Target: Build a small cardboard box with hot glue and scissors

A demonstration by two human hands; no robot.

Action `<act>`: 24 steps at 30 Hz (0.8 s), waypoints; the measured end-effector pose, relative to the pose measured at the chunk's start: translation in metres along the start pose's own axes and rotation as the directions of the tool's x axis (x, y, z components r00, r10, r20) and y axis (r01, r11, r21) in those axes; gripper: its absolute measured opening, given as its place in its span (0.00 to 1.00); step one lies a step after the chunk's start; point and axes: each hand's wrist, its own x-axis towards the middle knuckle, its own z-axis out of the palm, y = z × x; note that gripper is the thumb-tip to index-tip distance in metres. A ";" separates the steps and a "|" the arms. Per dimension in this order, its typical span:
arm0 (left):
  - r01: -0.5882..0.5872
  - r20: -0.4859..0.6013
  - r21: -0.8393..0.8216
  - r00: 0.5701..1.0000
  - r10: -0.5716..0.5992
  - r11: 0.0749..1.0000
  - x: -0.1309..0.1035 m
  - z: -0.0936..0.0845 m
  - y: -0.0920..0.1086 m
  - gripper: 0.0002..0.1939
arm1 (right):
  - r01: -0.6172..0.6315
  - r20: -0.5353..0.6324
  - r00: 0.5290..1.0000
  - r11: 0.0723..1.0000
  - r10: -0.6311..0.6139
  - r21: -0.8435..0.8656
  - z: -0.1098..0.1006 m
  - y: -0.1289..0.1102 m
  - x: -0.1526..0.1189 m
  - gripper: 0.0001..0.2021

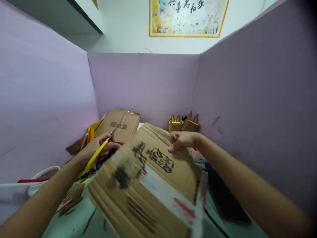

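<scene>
Creased cardboard (146,201) | right hand (182,139): pinching edge | left hand (96,144): curled round pointed scissors (100,150)

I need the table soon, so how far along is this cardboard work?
Partway, I'd judge. Two small eared cardboard pieces at the back look finished, and cardboard scraps suggest earlier cutting. In hand: yellow-handled scissors in the left hand, a large cardboard sheet in the right. Probably left: that big sheet, perhaps the printed cardboard behind.

left hand (97,147): yellow-handled scissors (95,158) | right hand (183,139): printed cardboard (148,195) | behind: purple panel (143,81)
</scene>
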 end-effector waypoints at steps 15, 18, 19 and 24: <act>-0.049 -0.073 -0.386 0.997 0.023 0.921 -0.036 0.065 -0.057 0.27 | -0.027 -0.328 0.889 0.680 -0.318 -0.733 0.037 -0.072 0.044 0.26; -0.134 -0.244 -0.501 0.970 0.009 0.855 -0.029 0.062 -0.079 0.27 | -0.106 -0.646 0.418 0.672 -0.639 -0.733 0.033 -0.037 0.010 0.25; -0.148 -0.271 -0.532 0.962 -0.002 0.834 -0.026 0.062 -0.085 0.26 | -0.107 -0.722 0.170 0.715 -0.671 -0.691 0.033 -0.017 -0.001 0.26; -0.160 -0.345 -0.607 0.936 -0.077 0.778 -0.024 0.068 -0.098 0.26 | 0.285 -0.993 0.120 0.958 0.009 0.043 0.053 0.089 -0.026 0.37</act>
